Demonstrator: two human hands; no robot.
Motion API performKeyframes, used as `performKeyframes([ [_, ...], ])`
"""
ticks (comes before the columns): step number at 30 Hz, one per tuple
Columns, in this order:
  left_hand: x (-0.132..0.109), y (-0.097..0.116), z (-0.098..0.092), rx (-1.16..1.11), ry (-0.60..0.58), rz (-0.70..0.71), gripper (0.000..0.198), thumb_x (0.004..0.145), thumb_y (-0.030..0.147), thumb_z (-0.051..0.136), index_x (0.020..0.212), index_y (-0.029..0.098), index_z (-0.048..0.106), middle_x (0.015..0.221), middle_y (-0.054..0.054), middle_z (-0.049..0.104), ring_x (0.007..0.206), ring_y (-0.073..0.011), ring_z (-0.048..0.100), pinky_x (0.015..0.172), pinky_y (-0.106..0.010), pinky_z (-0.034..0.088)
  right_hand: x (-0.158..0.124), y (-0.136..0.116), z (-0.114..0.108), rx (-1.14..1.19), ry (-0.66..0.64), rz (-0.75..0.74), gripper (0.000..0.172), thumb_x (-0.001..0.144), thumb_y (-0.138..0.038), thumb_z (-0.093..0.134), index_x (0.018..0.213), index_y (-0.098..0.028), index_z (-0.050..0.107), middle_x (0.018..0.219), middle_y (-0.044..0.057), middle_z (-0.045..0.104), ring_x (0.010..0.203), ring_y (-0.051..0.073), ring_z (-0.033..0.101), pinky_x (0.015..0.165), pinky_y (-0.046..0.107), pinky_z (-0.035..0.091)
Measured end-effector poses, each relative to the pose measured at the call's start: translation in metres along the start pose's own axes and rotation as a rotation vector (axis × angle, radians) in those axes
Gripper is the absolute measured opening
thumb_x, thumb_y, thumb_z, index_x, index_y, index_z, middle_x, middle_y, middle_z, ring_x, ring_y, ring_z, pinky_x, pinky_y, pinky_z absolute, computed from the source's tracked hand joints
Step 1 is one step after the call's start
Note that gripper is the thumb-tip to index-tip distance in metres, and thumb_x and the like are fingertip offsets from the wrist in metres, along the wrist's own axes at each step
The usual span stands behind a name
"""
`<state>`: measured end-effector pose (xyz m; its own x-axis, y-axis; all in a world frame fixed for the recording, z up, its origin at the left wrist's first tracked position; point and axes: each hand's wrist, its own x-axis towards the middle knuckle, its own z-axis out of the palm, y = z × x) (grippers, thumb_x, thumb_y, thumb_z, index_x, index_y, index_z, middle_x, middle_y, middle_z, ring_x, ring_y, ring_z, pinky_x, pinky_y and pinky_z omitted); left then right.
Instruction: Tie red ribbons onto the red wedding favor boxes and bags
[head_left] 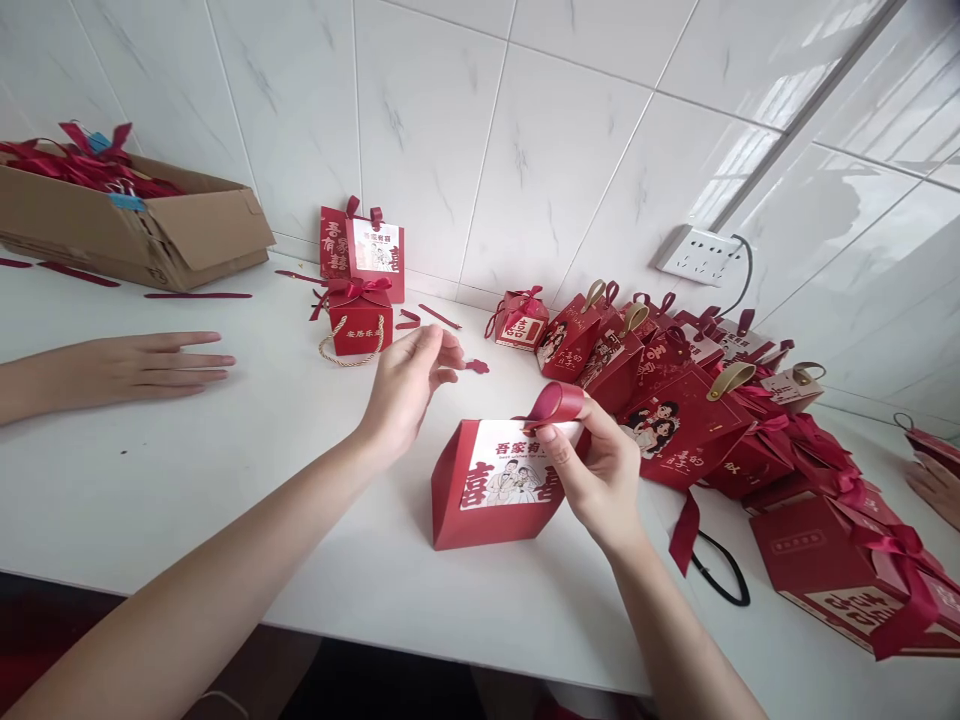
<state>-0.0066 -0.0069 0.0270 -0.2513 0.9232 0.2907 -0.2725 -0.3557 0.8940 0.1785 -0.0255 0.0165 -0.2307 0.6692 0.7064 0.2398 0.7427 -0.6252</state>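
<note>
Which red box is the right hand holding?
The front middle box: the right hand pinches its ribbon loop; the other red boxes are farther back or off to the right.

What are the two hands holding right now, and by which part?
The right hand holds a red box by its top, at the ribbon loop. Nothing shows in the left hand.
</note>
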Motion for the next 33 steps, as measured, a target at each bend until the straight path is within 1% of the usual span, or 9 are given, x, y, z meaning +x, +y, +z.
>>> performKeyframes([
  [1, 0.000, 0.000, 0.000, 0.013, -0.024, -0.010, 0.006, 0.078, 0.024, 0.055, 0.077, 0.019, 0.057, 0.074, -0.001, 0.059, 0.070, -0.0119, 0.059, 0.060, -0.025, 0.048, 0.000, 0.000, 0.000, 0.000, 0.001, -0.004, 0.004, 0.084, -0.023, 0.059, 0.082, -0.023, 0.062, 0.075, -0.001, 0.062, 0.068, 0.012, 0.056, 0.061, 0.023, 0.045],
  [3, -0.006, 0.003, 0.004, 0.077, -0.122, 0.009, 0.013, 0.072, 0.014, 0.054, 0.082, 0.019, 0.060, 0.081, -0.001, 0.062, 0.079, -0.0126, 0.060, 0.064, -0.024, 0.048, 0.000, 0.000, 0.000, -0.001, 0.000, -0.006, 0.004, 0.084, -0.023, 0.059, 0.082, -0.023, 0.062, 0.076, -0.002, 0.062, 0.069, 0.011, 0.056, 0.061, 0.022, 0.044],
  [5, -0.016, 0.011, 0.010, 0.209, -0.235, 0.080, 0.010, 0.072, 0.014, 0.053, 0.078, 0.018, 0.061, 0.079, -0.001, 0.063, 0.081, -0.0128, 0.060, 0.069, -0.025, 0.048, 0.000, 0.000, 0.000, -0.004, -0.009, 0.000, 0.004, 0.084, -0.023, 0.059, 0.083, -0.023, 0.062, 0.077, -0.002, 0.062, 0.070, 0.011, 0.057, 0.061, 0.022, 0.044],
  [7, -0.025, 0.020, 0.017, 0.378, -0.293, 0.162, 0.009, 0.076, 0.020, 0.053, 0.072, 0.017, 0.061, 0.074, 0.000, 0.063, 0.076, -0.0123, 0.059, 0.069, -0.024, 0.047, 0.000, 0.000, 0.000, -0.002, -0.013, 0.006, 0.004, 0.084, -0.023, 0.059, 0.085, -0.023, 0.062, 0.078, -0.002, 0.063, 0.072, 0.011, 0.057, 0.063, 0.022, 0.045],
  [12, -0.037, 0.027, 0.027, 0.597, -0.288, 0.241, 0.008, 0.075, 0.020, 0.057, 0.067, 0.018, 0.058, 0.068, 0.003, 0.061, 0.064, -0.0087, 0.055, 0.046, -0.016, 0.039, -0.001, 0.001, 0.000, 0.014, -0.021, 0.012, 0.005, 0.085, -0.023, 0.059, 0.088, -0.024, 0.062, 0.080, -0.001, 0.062, 0.074, 0.012, 0.057, 0.063, 0.023, 0.044],
  [17, -0.037, 0.026, 0.027, 0.618, -0.304, 0.239, 0.006, 0.074, 0.018, 0.059, 0.068, 0.017, 0.060, 0.066, 0.003, 0.062, 0.059, -0.0074, 0.055, 0.040, -0.014, 0.035, -0.001, 0.001, 0.000, 0.047, -0.039, 0.015, 0.007, 0.085, -0.022, 0.059, 0.090, -0.024, 0.062, 0.081, -0.002, 0.061, 0.073, 0.011, 0.055, 0.064, 0.022, 0.043],
  [23, -0.036, 0.028, 0.023, 0.608, -0.329, 0.234, 0.010, 0.076, 0.017, 0.057, 0.068, 0.017, 0.063, 0.066, 0.002, 0.064, 0.062, -0.0089, 0.058, 0.048, -0.015, 0.042, 0.000, 0.000, 0.000, 0.051, -0.039, 0.007, 0.006, 0.085, -0.021, 0.059, 0.090, -0.023, 0.062, 0.080, -0.003, 0.061, 0.072, 0.010, 0.055, 0.065, 0.021, 0.043],
  [29, -0.031, 0.028, 0.018, 0.394, -0.278, 0.126, 0.019, 0.084, 0.029, 0.053, 0.070, 0.018, 0.058, 0.068, 0.002, 0.062, 0.069, -0.0099, 0.060, 0.065, -0.019, 0.049, 0.000, 0.001, 0.000, 0.031, -0.032, 0.005, 0.004, 0.085, -0.021, 0.059, 0.087, -0.023, 0.062, 0.080, -0.002, 0.061, 0.073, 0.010, 0.055, 0.064, 0.022, 0.044],
  [33, -0.033, 0.028, 0.019, 0.447, -0.290, 0.146, 0.019, 0.084, 0.027, 0.051, 0.069, 0.018, 0.057, 0.068, 0.003, 0.061, 0.069, -0.0091, 0.059, 0.063, -0.017, 0.048, 0.000, 0.001, 0.000, 0.019, -0.026, 0.002, 0.005, 0.084, -0.021, 0.059, 0.087, -0.023, 0.062, 0.079, -0.003, 0.061, 0.071, 0.010, 0.055, 0.063, 0.021, 0.043],
])
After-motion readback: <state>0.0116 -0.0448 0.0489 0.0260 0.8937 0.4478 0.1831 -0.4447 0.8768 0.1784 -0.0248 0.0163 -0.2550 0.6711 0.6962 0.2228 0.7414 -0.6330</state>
